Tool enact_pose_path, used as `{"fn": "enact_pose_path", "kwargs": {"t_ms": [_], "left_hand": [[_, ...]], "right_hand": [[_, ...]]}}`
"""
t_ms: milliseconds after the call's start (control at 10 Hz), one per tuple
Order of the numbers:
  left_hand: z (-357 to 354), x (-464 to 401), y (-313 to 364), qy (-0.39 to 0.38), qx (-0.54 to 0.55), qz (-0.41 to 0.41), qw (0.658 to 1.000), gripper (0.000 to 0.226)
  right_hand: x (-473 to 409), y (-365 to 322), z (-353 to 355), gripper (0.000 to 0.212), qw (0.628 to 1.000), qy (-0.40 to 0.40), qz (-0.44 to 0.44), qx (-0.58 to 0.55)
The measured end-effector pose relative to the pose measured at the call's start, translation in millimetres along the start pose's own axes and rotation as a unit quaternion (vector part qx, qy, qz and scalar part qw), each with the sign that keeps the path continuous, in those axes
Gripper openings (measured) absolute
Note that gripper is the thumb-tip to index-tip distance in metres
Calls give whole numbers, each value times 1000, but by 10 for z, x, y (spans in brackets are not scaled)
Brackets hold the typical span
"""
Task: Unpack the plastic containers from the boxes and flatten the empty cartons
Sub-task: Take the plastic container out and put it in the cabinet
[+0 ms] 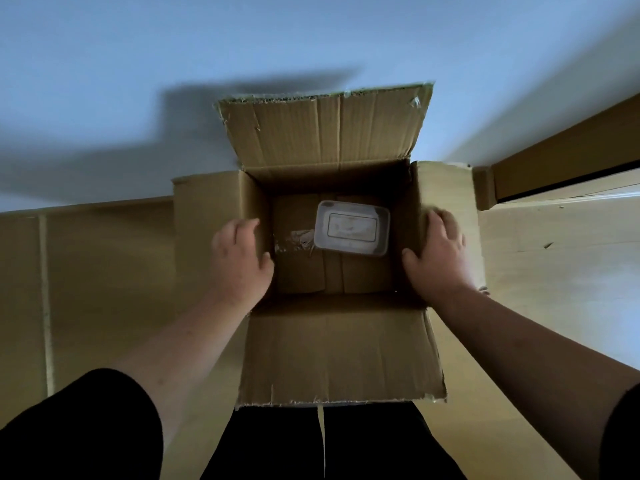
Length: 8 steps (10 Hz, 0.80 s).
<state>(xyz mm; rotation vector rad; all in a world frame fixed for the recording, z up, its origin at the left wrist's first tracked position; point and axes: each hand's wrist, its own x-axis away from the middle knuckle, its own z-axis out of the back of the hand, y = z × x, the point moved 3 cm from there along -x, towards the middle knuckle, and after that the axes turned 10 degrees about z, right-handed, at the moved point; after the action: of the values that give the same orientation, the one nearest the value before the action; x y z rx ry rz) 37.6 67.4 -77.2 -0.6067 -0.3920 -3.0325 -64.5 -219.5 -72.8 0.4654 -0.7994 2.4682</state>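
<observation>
Two bare forearms reach forward and slightly inward from short black sleeves, the left hand (240, 258) lying palm down with fingers loosely bent and thumb pointing inward, the right hand (438, 252) mirroring it, fingers together and thumb spread inward.

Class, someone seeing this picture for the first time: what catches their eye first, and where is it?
An open carton fills the middle, flaps spread. One plastic container lies at its bottom. The left hand and right hand rest on the carton's two side edges.
</observation>
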Motion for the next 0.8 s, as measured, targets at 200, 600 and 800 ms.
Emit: {"fn": "enact_pose_path", "kwargs": {"t_ms": [200, 600, 800], "left_hand": [[-323, -6, 453, -136, 74, -30, 988, 54], [-1275, -561, 482, -285, 198, 202, 916, 69], [-1304, -537, 425, -289, 267, 207, 896, 42]], "right_hand": [[110, -509, -266, 69, 988, -68, 131, -51], [-864, 12, -1196, 51, 963, -128, -178, -153], [-860, -21, -1217, 39, 961, -156, -190, -130]]}}
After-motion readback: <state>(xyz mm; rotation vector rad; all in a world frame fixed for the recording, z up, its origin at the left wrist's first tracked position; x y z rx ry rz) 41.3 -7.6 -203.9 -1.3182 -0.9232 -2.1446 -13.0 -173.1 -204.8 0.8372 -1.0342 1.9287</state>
